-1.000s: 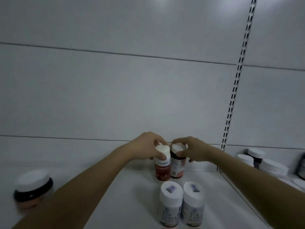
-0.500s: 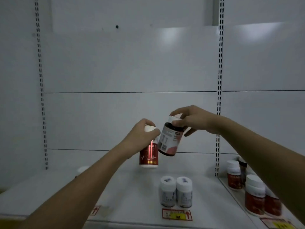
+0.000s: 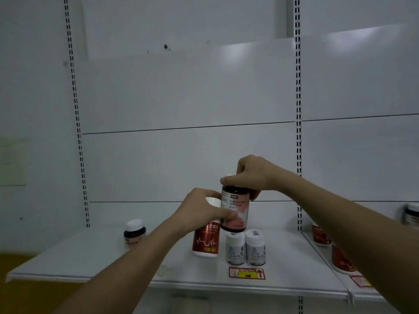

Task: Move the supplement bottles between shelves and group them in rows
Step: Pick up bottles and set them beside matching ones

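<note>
My left hand (image 3: 199, 210) grips the white cap of a red-labelled bottle (image 3: 205, 242), held in the air above the white shelf (image 3: 90, 257). My right hand (image 3: 250, 174) holds a dark bottle with a pink and white label (image 3: 234, 209) by its top, upright and just right of the red one. The two bottles touch or nearly touch. Two white bottles (image 3: 246, 248) stand side by side on the shelf below them, near the front edge.
A dark bottle with a white cap (image 3: 134, 232) stands alone at the shelf's left rear. Red-labelled bottles (image 3: 340, 257) and a dark jar (image 3: 411, 214) fill the neighbouring shelf on the right. A red and yellow price tag (image 3: 247, 273) marks the front edge.
Both hands lifted their bottles off the back of the shelf and drew them toward me. The dark bottle went from tilted to upright.
</note>
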Available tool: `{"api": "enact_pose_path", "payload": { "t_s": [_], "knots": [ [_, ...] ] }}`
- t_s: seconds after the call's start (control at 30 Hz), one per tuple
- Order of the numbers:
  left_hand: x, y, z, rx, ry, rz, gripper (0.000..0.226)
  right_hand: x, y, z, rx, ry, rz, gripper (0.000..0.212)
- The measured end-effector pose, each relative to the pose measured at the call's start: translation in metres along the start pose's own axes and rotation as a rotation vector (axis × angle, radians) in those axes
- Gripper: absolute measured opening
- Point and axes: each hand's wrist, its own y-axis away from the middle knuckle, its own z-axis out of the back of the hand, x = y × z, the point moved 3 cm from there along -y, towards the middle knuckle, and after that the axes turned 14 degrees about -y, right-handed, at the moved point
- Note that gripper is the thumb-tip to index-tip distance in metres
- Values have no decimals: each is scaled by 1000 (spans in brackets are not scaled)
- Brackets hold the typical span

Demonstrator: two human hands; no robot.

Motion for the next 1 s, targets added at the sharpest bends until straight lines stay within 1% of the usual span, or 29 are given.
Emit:
{"api": "enact_pose_path", "payload": {
  "t_s": [0.1, 0.17, 0.2, 0.3, 0.37, 0.43, 0.47, 0.53, 0.57, 0.6, 0.63, 0.67, 0.73, 0.77, 0.8, 0.83, 0.87, 0.9, 0.93, 1.0],
  "knots": [
    [-1, 5, 0, -8, 21, -3, 31, 4, 2, -4, 20, 70, -79, 60],
    [-1, 8, 2, -11, 6, 0, 28, 7, 4, -7, 99, 99, -117, 67],
    [1, 10, 4, -15, 0, 4, 28, 10, 4, -6, 154, 82, -119, 66],
    [7, 18, 12, -39, 1, 23, 28, 19, 8, 1, 300, -70, -67, 46],
    [10, 23, 17, -60, -11, 23, 29, 24, 11, 3, 334, -112, -8, 41],
    [10, 28, 19, -73, -22, 27, 29, 28, 12, -3, 309, -65, 26, 38],
    [10, 31, 19, -72, -25, 29, 29, 31, 13, -9, 266, 0, 24, 43],
    [10, 37, 18, -61, -23, 30, 27, 37, 14, -18, 115, 211, 9, 62],
    [11, 40, 18, -55, -15, 33, 27, 39, 15, -22, 64, 279, 3, 69],
    [11, 42, 19, -48, -6, 36, 27, 40, 15, -25, 58, 289, -1, 75],
    [12, 43, 22, -42, 1, 36, 27, 40, 15, -26, 104, 247, -8, 75],
    [14, 45, 25, -39, 6, 36, 27, 40, 16, -26, 184, 167, -13, 68],
    [17, 45, 31, -43, 21, 41, 28, 43, 21, -20, 359, -15, 6, 44],
    [19, 44, 34, -46, 31, 41, 28, 43, 23, -15, 418, -82, 24, 41],
    [20, 43, 35, -47, 36, 38, 28, 42, 23, -11, 445, -130, 41, 46],
    [20, 41, 35, -45, 33, 33, 28, 41, 22, -8, 438, -154, 47, 48],
    [20, 39, 34, -41, 22, 27, 27, 39, 21, -8, 403, -143, 47, 45],
    [20, 36, 31, -34, 16, 20, 26, 38, 21, -9, 344, -87, 51, 41],
    [19, 33, 29, -23, 19, 9, 26, 38, 21, -12, 261, 26, 48, 43],
    [21, 28, 21, 10, 51, -15, 25, 39, 18, -18, 84, 285, 22, 65]
  ]
}}
